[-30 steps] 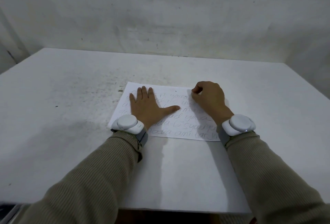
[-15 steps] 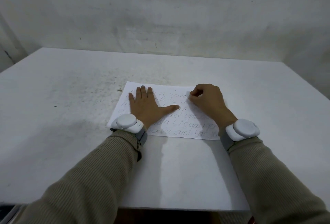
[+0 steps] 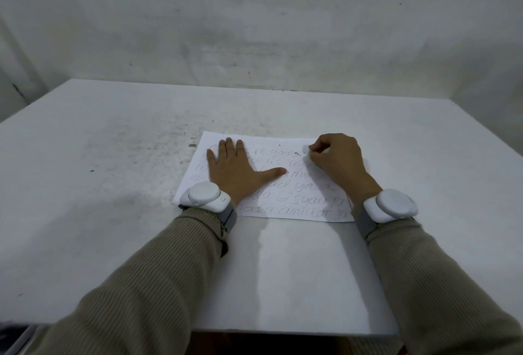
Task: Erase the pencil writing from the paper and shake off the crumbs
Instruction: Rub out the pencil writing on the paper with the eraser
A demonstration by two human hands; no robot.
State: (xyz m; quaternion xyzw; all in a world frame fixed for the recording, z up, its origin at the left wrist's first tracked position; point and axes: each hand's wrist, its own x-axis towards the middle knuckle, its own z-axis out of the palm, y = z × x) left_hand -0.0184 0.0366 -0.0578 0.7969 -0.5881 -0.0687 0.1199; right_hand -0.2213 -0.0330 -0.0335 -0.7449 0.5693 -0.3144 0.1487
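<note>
paper (image 3: pixel 297 193) lies flat mid-table (image 3: pixel 113 185), pencil writing (image 3: pixel 308 202) across it | our left hand (image 3: pixel 237 170) presses its left half, fingers straight and spread | our right hand (image 3: pixel 336 159) rests curled on its far right part; we cannot tell whether it grips anything

Left grip (image 3: pixel 237 169) flat; right grip (image 3: pixel 338 161) curled, pinching.

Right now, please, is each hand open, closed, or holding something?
Left hand: open, pressed flat on the paper.
Right hand: fingers curled in a pinch; what it holds cannot be told.
</note>
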